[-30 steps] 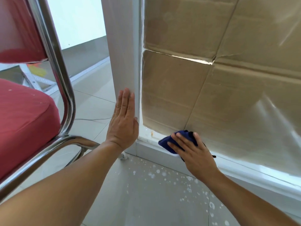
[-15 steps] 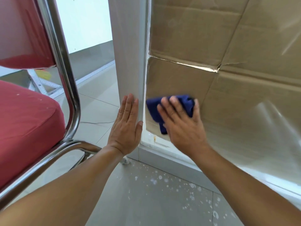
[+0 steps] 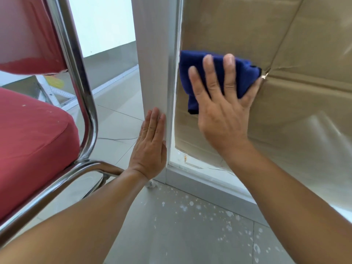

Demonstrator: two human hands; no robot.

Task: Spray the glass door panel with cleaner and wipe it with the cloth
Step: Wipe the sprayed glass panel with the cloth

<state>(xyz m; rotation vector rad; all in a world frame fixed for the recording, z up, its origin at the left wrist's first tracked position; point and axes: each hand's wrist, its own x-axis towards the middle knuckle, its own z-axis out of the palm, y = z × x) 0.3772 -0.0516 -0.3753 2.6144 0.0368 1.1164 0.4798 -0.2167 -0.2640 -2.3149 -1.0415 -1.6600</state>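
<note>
- Right hand: grip flat, fingers straight and spread, pressing folded dark-blue cloth against clear glass door panel.
- Cloth sits beside white door frame; brown cardboard behind glass.
- Left hand: grip flat, fingers straight, resting on frame.
- Red-cushioned chrome chair at left.

To my left stands a chair with red cushions and a shiny chrome frame. Pale floor tiles run under it, speckled with white droplets nearer me. Bright daylight comes off a white wall beyond. Brown cardboard fills the space to my right.
</note>
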